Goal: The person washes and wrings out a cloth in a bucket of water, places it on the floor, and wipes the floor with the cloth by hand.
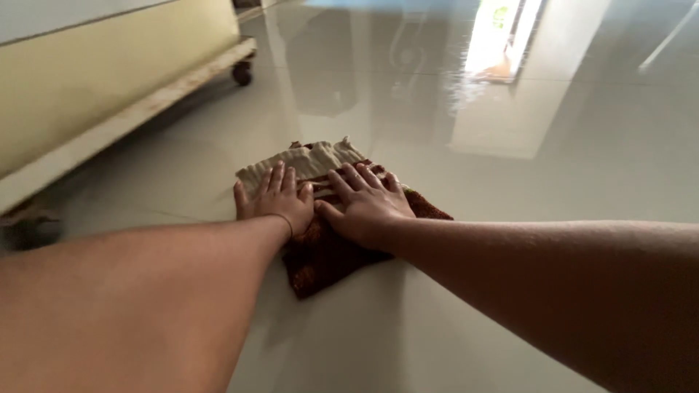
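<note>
Both hands press flat on a cloth (320, 251) lying on the glossy tiled floor (510, 306). Her left hand (277, 200) and right hand (368, 204) sit side by side, fingers spread, gripping nothing. One end of the cloth is cream, the rest dark reddish-brown. A wheeled cabinet (109, 80) stands well off to the left.

Glossy pale tiled floor (510, 218), brown-and-cream cloth (320, 255), perhaps damp.

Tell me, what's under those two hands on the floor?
A folded cloth, dark red with a cream striped end, lies flat beneath the left hand and right hand. It rests on the glossy tiled floor. The cloth hides anything underneath it.
</note>
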